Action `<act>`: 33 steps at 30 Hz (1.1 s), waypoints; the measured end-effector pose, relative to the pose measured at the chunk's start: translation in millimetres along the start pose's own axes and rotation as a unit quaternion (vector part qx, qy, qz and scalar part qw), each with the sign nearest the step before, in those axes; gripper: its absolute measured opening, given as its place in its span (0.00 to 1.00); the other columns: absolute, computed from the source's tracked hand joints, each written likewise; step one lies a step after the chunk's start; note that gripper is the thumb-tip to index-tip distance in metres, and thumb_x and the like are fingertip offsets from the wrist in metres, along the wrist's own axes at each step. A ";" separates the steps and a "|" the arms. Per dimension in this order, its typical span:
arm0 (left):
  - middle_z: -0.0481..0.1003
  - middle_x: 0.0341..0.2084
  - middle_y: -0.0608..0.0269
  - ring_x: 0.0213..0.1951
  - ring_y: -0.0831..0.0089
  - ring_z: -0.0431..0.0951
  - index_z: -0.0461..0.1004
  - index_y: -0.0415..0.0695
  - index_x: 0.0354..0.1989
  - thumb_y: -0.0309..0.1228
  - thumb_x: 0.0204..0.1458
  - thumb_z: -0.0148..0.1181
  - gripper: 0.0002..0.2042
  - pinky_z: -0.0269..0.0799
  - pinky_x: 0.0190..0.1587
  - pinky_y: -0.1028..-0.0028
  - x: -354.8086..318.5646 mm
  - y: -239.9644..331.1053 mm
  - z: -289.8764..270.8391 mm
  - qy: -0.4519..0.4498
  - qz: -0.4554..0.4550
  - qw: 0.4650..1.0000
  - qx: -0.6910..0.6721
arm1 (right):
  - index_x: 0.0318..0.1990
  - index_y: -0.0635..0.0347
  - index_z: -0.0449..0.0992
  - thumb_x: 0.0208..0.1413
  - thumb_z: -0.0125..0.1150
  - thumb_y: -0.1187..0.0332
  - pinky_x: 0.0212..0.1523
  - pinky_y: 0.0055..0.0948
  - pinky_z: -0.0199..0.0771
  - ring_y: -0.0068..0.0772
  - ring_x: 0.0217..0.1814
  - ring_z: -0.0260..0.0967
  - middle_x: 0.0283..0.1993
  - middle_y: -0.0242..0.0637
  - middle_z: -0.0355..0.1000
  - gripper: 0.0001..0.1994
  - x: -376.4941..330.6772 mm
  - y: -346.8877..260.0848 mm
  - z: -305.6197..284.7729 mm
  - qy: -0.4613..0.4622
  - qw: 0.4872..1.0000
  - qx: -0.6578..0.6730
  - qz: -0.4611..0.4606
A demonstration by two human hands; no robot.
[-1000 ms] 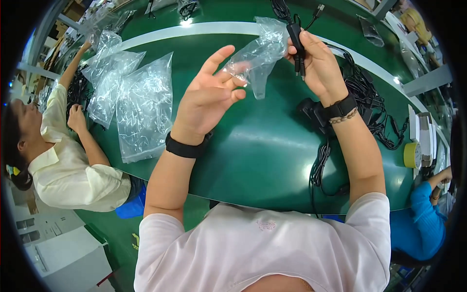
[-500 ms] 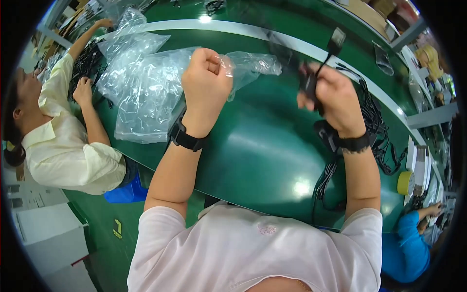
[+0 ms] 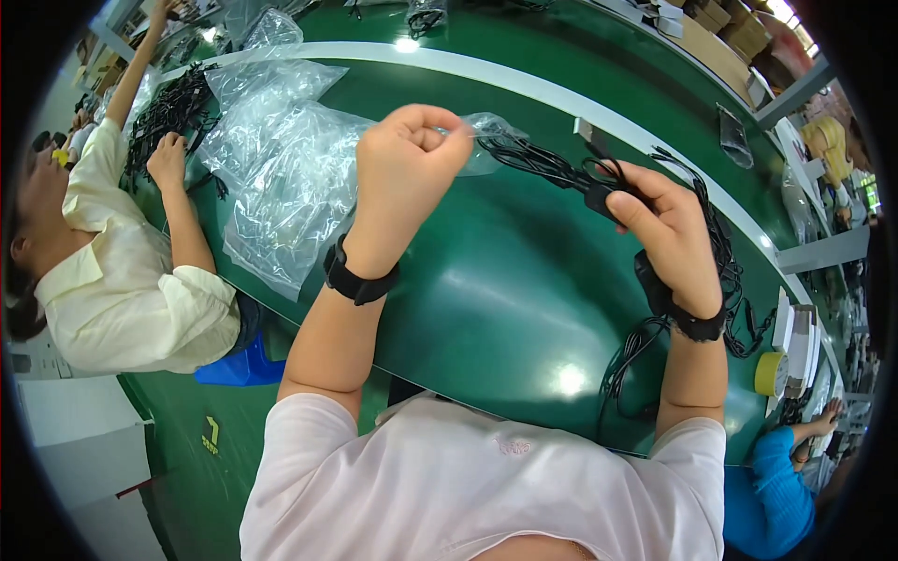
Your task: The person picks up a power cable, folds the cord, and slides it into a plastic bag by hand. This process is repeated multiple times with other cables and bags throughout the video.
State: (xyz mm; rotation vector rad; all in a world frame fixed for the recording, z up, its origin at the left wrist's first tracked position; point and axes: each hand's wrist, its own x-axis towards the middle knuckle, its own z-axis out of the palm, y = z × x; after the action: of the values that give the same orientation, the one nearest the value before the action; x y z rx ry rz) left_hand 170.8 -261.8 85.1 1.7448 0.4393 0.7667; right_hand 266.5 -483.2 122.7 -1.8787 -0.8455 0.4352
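My left hand (image 3: 412,173) pinches the edge of a clear plastic bag (image 3: 488,129) above the green table. Held by my right hand (image 3: 669,229) is a bundled black cable (image 3: 538,164), with a dark connector body under my thumb and a metal-tipped plug (image 3: 589,134) sticking up. The far end of the bundle meets the bag's mouth; how deep it sits inside I cannot tell. Left of my left hand lies a heap of clear plastic bags (image 3: 281,178).
More black cables lie beyond my right wrist and by my right forearm (image 3: 622,360). A yellow tape roll (image 3: 771,374) sits at the right. At the left a co-worker (image 3: 140,290) reaches over a black cable pile (image 3: 173,112). Another person (image 3: 772,491) is at lower right.
The cable bundle, blurred before, has swung to point left, its end now at the bag. My left hand has shifted slightly right. The co-worker's far arm has stretched farther away.
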 end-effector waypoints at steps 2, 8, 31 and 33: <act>0.70 0.11 0.71 0.15 0.88 0.64 0.73 0.36 0.23 0.26 0.42 0.59 0.06 0.59 0.18 0.84 -1.5 0.1 3.8 -0.018 -0.002 1.000 0.002 | 0.47 0.67 0.70 0.51 0.54 0.72 0.32 0.17 0.62 0.17 0.29 0.60 0.31 0.29 0.68 0.15 -0.8 -0.9 7.7 0.027 0.999 0.001 -0.043; 0.68 0.13 0.71 0.17 0.87 0.63 0.72 0.37 0.22 0.25 0.46 0.58 0.05 0.57 0.18 0.83 -3.9 3.3 9.8 -0.045 0.017 0.998 -0.028 | 0.47 0.66 0.69 0.51 0.54 0.72 0.31 0.20 0.62 0.23 0.28 0.62 0.28 0.35 0.66 0.15 6.6 5.4 11.5 0.026 0.983 -0.151 -0.099; 0.72 0.22 0.59 0.26 0.61 0.71 0.71 0.40 0.27 0.21 0.42 0.59 0.04 0.68 0.29 0.69 -19.7 1.7 35.8 -0.031 0.336 0.929 0.151 | 0.43 0.66 0.71 0.48 0.57 0.72 0.28 0.30 0.66 0.40 0.25 0.65 0.26 0.44 0.68 0.13 0.9 20.4 27.9 0.068 0.937 -0.252 -0.233; 0.71 0.22 0.59 0.25 0.60 0.70 0.70 0.41 0.27 0.20 0.41 0.58 0.05 0.67 0.28 0.68 -28.6 6.2 41.5 -0.083 0.380 0.909 0.148 | 0.41 0.65 0.72 0.51 0.56 0.70 0.27 0.23 0.67 0.26 0.24 0.65 0.25 0.35 0.69 0.11 9.3 26.4 30.8 0.102 0.972 -0.065 -0.200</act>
State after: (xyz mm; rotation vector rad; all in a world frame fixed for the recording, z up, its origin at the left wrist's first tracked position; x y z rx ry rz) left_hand 178.3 -311.2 76.4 2.2749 -0.2922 1.1180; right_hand 263.3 -463.8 86.0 -1.7742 -1.0998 -0.0632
